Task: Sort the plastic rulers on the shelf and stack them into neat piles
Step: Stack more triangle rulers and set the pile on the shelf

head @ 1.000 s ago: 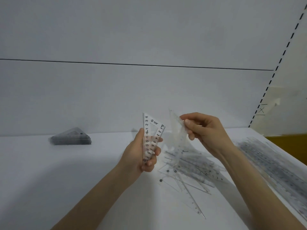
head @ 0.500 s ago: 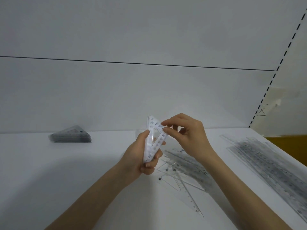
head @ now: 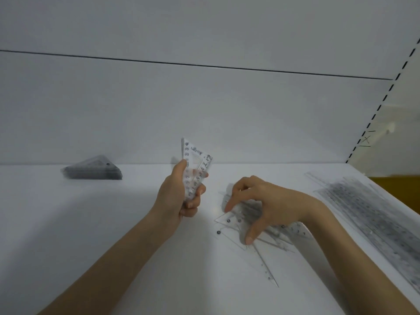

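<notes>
While sorting is proceeding, the shelf [head: 102, 223] is carrying a straight-ruler pile [head: 372, 219] at right, a triangle stack [head: 92, 171] far left, and a loose heap [head: 231, 226] at centre. The right hand [head: 272, 203] is touching the heap, fingers apart. The left hand [head: 176, 201] is gripping small set squares [head: 197, 159] upright, fingers clamped. Next move, likely: pinching one matching piece. No container is showing.

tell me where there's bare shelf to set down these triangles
Widest bare shelf: in front of the dark triangle stack, left of the left hand gripping the triangles. A smaller patch runs along the back wall behind the right hand. Crowded: the loose pile under that hand, the straight rulers at right.
</notes>
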